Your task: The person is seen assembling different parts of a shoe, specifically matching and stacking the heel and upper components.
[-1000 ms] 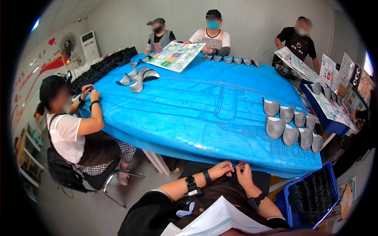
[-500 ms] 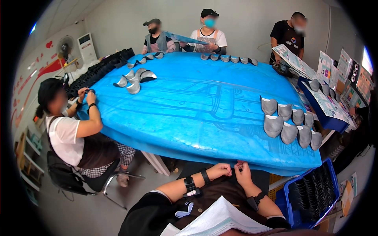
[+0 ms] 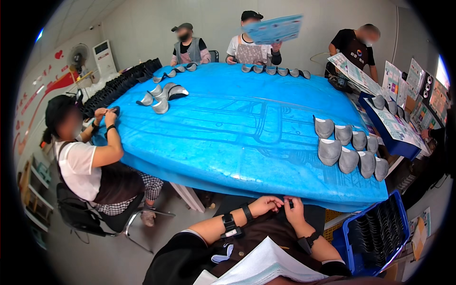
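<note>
"Well, any grip showing?"
"Can't tell: left hand (image 3: 267, 205) and right hand (image 3: 295, 209) curl close together by the surface's (image 3: 213, 156) near edge. Steadying both should help. Grey cups (image 3: 329, 153) line its right side."

Workshop: aproned workers (image 3: 251, 51) line the bench (image 3: 213, 137) beyond the right grip (image 3: 292, 207), grey pieces (image 3: 329, 151) are set in rows, and a crate (image 3: 347, 244) rightward holds black pieces (image 3: 375, 232).

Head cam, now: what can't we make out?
Head view:
- Whether the left hand or right hand pinches anything: too small, fingers cover it.
- Back-centre co-worker's head: partly behind the raised board.
- Far-right person: cut off by the dark rim.
- Blue crate's bottom: under black curved pieces.
</note>
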A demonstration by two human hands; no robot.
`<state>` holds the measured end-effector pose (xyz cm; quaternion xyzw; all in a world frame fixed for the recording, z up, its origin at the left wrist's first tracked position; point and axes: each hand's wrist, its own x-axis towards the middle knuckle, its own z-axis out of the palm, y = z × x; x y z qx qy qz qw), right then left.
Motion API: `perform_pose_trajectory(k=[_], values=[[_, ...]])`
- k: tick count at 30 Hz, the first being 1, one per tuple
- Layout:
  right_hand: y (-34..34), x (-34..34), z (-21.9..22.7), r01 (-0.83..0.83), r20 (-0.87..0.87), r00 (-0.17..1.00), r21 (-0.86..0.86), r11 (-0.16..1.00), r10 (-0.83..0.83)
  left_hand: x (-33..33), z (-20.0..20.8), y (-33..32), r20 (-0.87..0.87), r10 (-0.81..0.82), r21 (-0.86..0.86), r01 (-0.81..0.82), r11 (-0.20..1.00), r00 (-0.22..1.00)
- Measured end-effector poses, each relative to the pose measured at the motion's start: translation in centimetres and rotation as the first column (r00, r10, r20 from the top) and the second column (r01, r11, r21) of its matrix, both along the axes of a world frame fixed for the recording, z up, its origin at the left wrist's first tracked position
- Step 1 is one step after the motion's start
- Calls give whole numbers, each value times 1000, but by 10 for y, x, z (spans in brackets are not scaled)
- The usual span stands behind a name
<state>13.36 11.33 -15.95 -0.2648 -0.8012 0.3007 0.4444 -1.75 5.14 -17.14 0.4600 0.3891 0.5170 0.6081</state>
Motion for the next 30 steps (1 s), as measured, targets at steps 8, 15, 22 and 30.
perform_pose_trajectory(k=[8,15,22,30], values=[[-2,1,7,44,13,999,74,996,-45,1,-9,3,16,-59,-28,59,998,998],[-2,0,8,29,13,999,22,999,-29,1,5,-4,-442,-233,125,317,940,866],[0,-1,5,7,56,998,0,1000,-7,3,-2,-3,-430,-173,192,277,941,886],[4,2,-2,24,69,997,-64,998,-19,5,-3,1,-425,-200,190,303,934,883]])
